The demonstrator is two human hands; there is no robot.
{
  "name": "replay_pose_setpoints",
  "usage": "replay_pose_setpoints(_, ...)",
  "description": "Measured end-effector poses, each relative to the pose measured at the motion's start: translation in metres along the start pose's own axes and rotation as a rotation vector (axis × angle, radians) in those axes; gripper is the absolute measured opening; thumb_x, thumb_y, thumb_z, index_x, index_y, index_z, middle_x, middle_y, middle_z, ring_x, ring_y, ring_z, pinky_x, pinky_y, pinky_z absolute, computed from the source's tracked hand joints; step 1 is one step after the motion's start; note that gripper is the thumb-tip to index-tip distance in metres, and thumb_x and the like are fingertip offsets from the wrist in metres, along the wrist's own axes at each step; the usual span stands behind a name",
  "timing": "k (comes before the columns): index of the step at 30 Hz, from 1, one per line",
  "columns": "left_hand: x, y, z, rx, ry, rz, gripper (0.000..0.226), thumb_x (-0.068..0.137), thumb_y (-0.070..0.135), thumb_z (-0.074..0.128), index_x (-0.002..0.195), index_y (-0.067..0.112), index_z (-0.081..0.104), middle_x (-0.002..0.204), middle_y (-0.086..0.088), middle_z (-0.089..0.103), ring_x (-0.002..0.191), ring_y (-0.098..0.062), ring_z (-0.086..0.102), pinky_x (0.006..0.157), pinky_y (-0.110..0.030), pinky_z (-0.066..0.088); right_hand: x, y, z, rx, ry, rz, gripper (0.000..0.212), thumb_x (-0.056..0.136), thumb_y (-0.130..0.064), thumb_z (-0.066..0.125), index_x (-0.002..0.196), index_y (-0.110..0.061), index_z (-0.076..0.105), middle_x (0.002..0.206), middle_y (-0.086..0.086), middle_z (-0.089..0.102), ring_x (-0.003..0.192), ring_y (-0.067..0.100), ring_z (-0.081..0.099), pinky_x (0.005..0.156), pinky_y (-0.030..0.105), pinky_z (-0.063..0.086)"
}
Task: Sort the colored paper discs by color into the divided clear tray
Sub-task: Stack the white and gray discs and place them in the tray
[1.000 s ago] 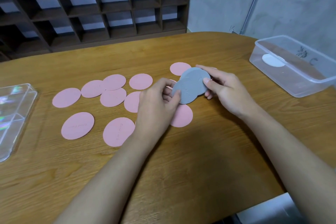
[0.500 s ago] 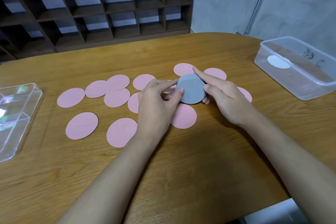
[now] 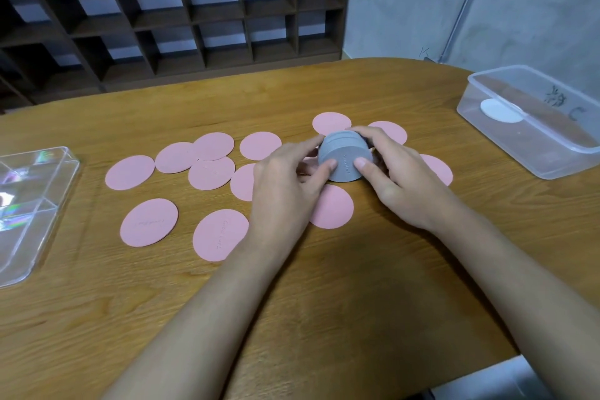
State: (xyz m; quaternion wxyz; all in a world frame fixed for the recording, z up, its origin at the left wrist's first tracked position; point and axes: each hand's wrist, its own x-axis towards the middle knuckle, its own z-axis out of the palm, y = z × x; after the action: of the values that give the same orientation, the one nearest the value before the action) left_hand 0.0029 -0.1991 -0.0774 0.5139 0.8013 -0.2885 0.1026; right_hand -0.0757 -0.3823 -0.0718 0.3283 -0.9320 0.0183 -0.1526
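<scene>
A stack of grey paper discs point(image 3: 344, 156) is held just above the middle of the wooden table point(image 3: 324, 286). My left hand point(image 3: 285, 185) pinches its left side with thumb and fingers, and my right hand point(image 3: 393, 175) pinches its right side. Several pink discs point(image 3: 149, 221) lie flat on the table around and under my hands, some partly hidden by them. The divided clear tray point(image 3: 29, 204) sits at the left edge, apart from both hands.
A clear plastic box point(image 3: 532, 120) with one white disc point(image 3: 500, 110) inside stands at the right rear of the table. A dark wooden cubby shelf point(image 3: 181, 16) fills the back wall. The table's near edge runs along the lower right.
The grey discs were fanned loosely between my hands; they are now squared into a neat stack, tilted toward me. Both hands stay in about the same place.
</scene>
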Motion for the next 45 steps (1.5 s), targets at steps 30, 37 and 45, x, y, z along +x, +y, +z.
replay_pose_setpoints(30,-0.051,-0.001,-0.108,-0.183,-0.182,-0.066,0.015,0.086,0.016,0.084,0.099,0.018,0.075,0.09,-0.005,0.074,0.075,-0.017,0.066,0.065,-0.023,0.056,-0.042,-0.085,0.033,0.415,0.012,0.033,0.027,0.089,-0.03,0.072,0.115,-0.036,0.068,0.108,0.011,0.068,0.096,0.04,0.062,0.091,0.051,0.056)
replay_pose_setpoints(37,-0.076,-0.024,-0.213,-0.15,-0.166,-0.128,0.016,0.085,0.02,0.086,0.097,0.017,0.076,0.081,0.012,0.071,0.072,-0.008,0.062,0.075,-0.026,0.056,-0.025,-0.165,0.074,0.4,-0.085,-0.083,0.024,0.087,-0.014,0.08,0.107,-0.023,0.07,0.094,-0.003,0.067,0.077,0.012,0.063,0.074,0.027,0.057)
replay_pose_setpoints(45,-0.109,-0.041,-0.337,-0.011,-0.058,-0.144,0.018,0.084,0.015,0.086,0.099,0.012,0.076,0.086,-0.003,0.074,0.079,-0.012,0.066,0.076,-0.021,0.056,0.0,-0.262,0.135,0.343,-0.188,-0.248,0.02,0.085,-0.026,0.081,0.1,-0.028,0.068,0.087,-0.007,0.067,0.063,0.003,0.049,0.063,0.019,0.043)
